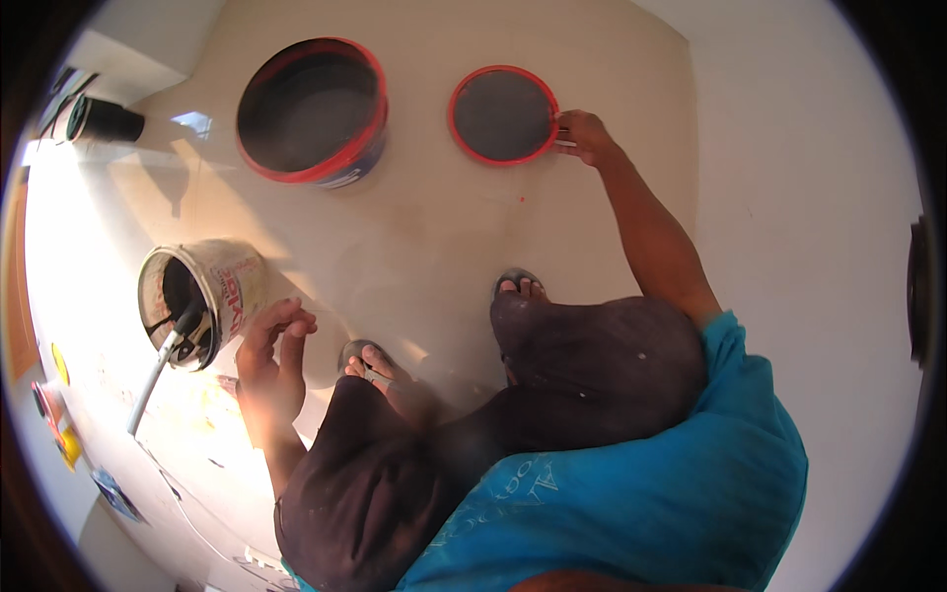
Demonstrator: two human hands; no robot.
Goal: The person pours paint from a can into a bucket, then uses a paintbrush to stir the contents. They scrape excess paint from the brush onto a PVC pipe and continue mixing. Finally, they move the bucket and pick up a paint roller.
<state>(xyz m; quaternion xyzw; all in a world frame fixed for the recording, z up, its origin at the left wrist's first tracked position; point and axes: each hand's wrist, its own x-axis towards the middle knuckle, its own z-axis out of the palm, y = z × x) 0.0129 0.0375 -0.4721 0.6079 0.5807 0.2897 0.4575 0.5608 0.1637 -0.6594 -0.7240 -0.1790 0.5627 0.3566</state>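
My right hand (585,136) reaches far forward, its fingers closed on the edge of a round red-rimmed thing (503,114) with a flat dark grey face. Whether that is a sieve, a lid or a shallow pan I cannot tell. To its left stands a large bucket (373,148) with a red rim and a dark grey inside. My left hand (274,345) is raised above my left knee with nothing in it, fingers loosely curved and apart. Just beyond it is a stained whitish bucket (229,281), with a grey-handled tool (158,375) leaning in it.
A black cylindrical container (106,120) is at the far left. Small coloured items (67,434) and a thin cable (192,518) lie at the lower left. A white wall (799,197) rises on the right. Sunlight falls across the beige floor (414,227) between my feet and the buckets.
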